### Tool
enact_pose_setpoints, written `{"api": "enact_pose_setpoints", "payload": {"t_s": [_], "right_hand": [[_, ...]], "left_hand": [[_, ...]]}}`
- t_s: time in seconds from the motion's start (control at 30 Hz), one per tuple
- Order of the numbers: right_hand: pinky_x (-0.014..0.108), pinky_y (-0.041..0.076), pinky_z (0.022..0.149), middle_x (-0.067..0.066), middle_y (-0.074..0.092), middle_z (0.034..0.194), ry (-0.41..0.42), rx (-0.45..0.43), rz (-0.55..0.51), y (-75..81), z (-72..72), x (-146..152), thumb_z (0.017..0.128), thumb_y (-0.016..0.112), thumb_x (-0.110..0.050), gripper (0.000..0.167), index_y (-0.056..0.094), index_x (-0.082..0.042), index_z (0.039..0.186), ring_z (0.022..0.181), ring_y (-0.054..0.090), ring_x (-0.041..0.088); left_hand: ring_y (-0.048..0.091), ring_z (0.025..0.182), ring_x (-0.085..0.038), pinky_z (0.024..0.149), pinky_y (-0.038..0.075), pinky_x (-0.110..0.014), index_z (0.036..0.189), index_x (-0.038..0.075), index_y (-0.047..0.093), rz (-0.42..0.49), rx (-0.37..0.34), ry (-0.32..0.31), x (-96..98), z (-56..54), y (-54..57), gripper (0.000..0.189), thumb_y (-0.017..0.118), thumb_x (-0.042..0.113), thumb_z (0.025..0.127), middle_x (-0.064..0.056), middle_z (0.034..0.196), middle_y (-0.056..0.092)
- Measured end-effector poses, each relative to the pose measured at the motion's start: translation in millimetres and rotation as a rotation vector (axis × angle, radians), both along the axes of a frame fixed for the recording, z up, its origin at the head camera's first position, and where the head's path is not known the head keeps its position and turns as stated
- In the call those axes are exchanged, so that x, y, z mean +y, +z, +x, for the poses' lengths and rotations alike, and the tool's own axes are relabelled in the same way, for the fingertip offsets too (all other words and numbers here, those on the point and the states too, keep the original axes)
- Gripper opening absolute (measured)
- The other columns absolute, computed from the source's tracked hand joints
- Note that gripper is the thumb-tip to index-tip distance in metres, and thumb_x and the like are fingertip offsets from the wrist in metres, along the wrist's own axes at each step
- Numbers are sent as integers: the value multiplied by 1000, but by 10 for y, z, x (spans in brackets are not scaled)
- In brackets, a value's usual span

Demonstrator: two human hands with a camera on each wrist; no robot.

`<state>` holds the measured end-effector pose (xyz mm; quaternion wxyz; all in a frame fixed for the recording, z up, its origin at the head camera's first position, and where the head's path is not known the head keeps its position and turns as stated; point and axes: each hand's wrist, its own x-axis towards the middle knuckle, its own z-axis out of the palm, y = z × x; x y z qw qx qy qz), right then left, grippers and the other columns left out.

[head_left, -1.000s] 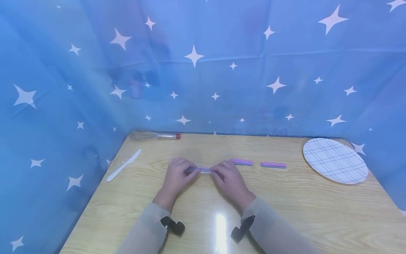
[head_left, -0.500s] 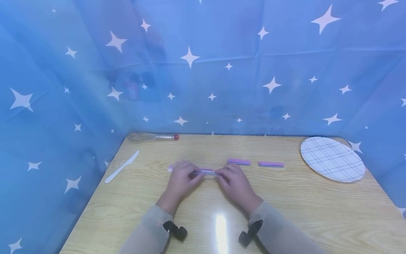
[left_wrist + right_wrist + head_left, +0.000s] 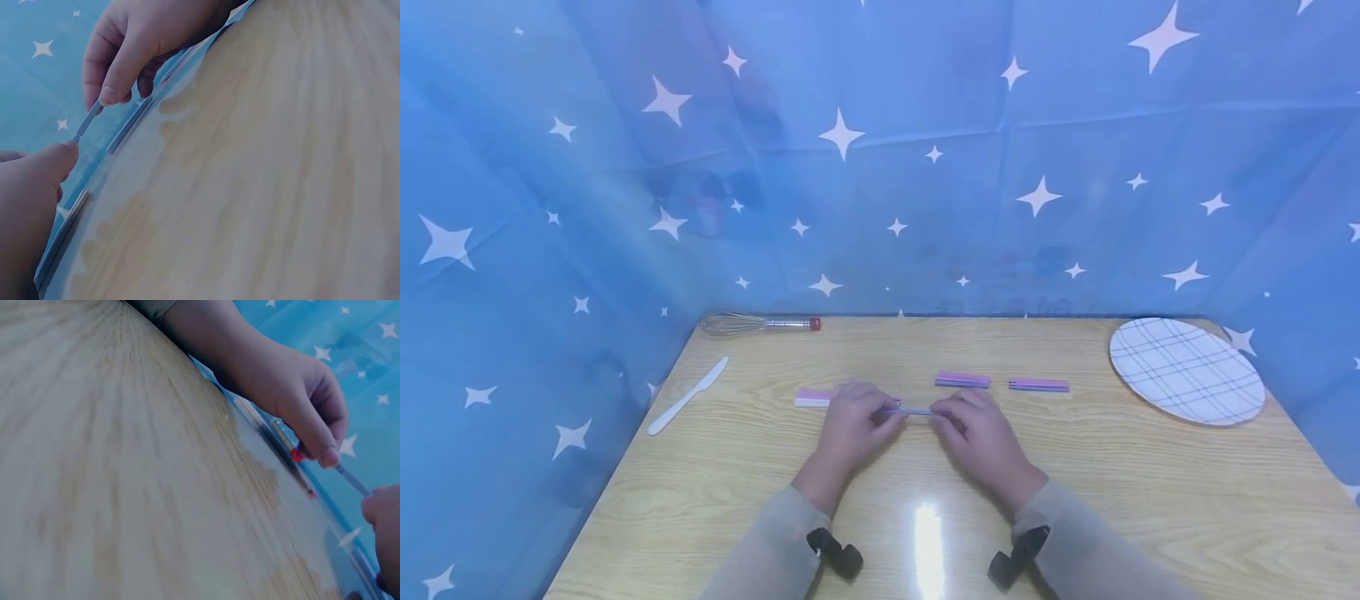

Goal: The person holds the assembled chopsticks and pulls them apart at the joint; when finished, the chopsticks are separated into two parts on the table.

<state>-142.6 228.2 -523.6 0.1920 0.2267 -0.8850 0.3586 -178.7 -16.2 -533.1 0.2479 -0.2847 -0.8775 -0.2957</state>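
"Your left hand (image 3: 856, 423) and right hand (image 3: 983, 429) — each grip pinches the same thin blue stick (image 3: 916, 411)."
"Yes, it bridges them over the bench (image 3: 1150, 483) — beyond lie pink-and-blue sticks (image 3: 1039, 384), then, near the far edge, the whisk (image 3: 782, 323)."

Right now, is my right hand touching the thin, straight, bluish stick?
Touching. The left wrist view shows it plainly: the right hand pinches one end of the bluish stick, with no gap.

The hands (image 3: 852, 425) hide both ends of the thin stick (image 3: 916, 411), and the head view crops both sleeves (image 3: 775, 542).
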Motion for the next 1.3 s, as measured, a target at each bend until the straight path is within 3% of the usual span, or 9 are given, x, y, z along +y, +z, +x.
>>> {"api": "enact_pose_setpoints", "payload": {"t_s": [0.2, 0.3, 0.53, 0.57, 0.7, 0.87, 1.03, 1.3], "right_hand": [[41, 52, 91, -15, 68, 103, -36, -25, -12, 9, 28, 164, 97, 80, -18, 15, 81, -18, 112, 101, 56, 10], [48, 49, 104, -14, 68, 104, -48, -23, -10, 13, 31, 246, 97, 80, -17, 15, 81, -17, 112, 101, 57, 10], [42, 52, 90, -11, 69, 101, -85, 10, -11, -15, 24, 468, 96, 80, -13, 16, 81, -15, 112, 94, 57, 11], [43, 52, 95, -10, 69, 100, -90, 12, -13, -14, 21, 497, 96, 80, -12, 16, 81, -15, 111, 94, 57, 12], [55, 40, 116, -8, 71, 100, -120, -12, -14, 1, 21, 595, 96, 80, -13, 14, 81, -16, 111, 110, 62, 22], [59, 41, 114, 0, 75, 110, -164, -18, -4, 19, 27, 739, 96, 80, -15, 14, 81, -15, 110, 130, 58, 36], [50, 48, 101, 5, 76, 114, -179, 45, 8, 3, 30, 933, 93, 83, -10, 15, 81, -11, 108, 120, 62, 30], [68, 29, 119, 10, 77, 117, -145, 92, -50, -16, -18, 969, 92, 83, -5, 16, 81, -8, 108, 114, 65, 32]], "left_hand": [[62, 89, -10, 92, 49, -36, 92, 21, 79, 10, 41, -21, 199, -11, -13, 15, 84, 35, 91, 12, 90, 72], [62, 90, -10, 93, 49, -36, 92, 20, 78, 25, 51, -33, 303, -15, 1, 14, 83, 34, 92, 12, 90, 72], [63, 90, -11, 96, 49, -37, 92, 21, 78, 21, 29, -28, 558, -52, 15, 14, 84, 34, 92, 11, 91, 73], [64, 91, -11, 97, 49, -37, 93, 21, 78, 18, 25, -28, 594, -62, 15, 14, 83, 34, 92, 11, 91, 73], [64, 94, -10, 100, 48, -36, 95, 21, 78, 4, 7, -25, 717, -96, 33, 15, 82, 35, 93, 12, 95, 73], [63, 93, -7, 101, 47, -35, 94, 23, 78, -19, -29, -29, 856, -126, 71, 14, 80, 37, 94, 13, 94, 72], [62, 96, -5, 102, 45, -35, 96, 25, 77, -53, -83, -33, 1036, -143, 79, 16, 79, 40, 96, 15, 97, 72], [64, 96, -8, 99, 49, -36, 92, 23, 76, -1, -34, -43, 1099, -141, 64, 13, 81, 35, 94, 13, 97, 72]]}}
